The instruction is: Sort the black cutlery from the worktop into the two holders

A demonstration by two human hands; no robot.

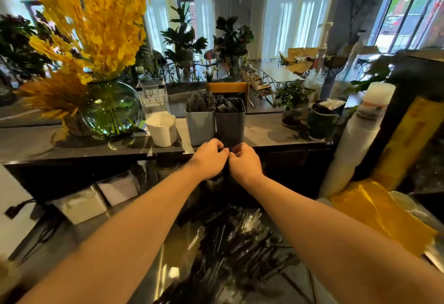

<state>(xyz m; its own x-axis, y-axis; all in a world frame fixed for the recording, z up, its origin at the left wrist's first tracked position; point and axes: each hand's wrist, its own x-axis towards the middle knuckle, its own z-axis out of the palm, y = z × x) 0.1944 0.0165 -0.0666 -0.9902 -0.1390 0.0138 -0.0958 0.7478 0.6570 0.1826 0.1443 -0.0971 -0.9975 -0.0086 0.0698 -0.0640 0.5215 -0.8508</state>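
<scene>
A heap of black plastic cutlery (240, 251) in clear wrappers lies on the steel worktop (153, 277) below my arms. Two square holders stand side by side on the raised counter: a light grey holder (200, 125) on the left and a dark grey holder (230, 126) on the right, both holding black cutlery. My left hand (209, 158) and my right hand (245, 161) meet just in front of the holders. Their fingertips pinch the same dark piece of cutlery (225, 171), which hangs down between them and is mostly hidden.
A glass vase (113, 111) of yellow flowers and a white paper cup (162, 129) stand left of the holders. A small potted plant (292, 104), dark cups (320, 121), a stack of white lids (358, 135) and yellow bags (379, 212) crowd the right. Napkin packs (81, 204) sit under the counter.
</scene>
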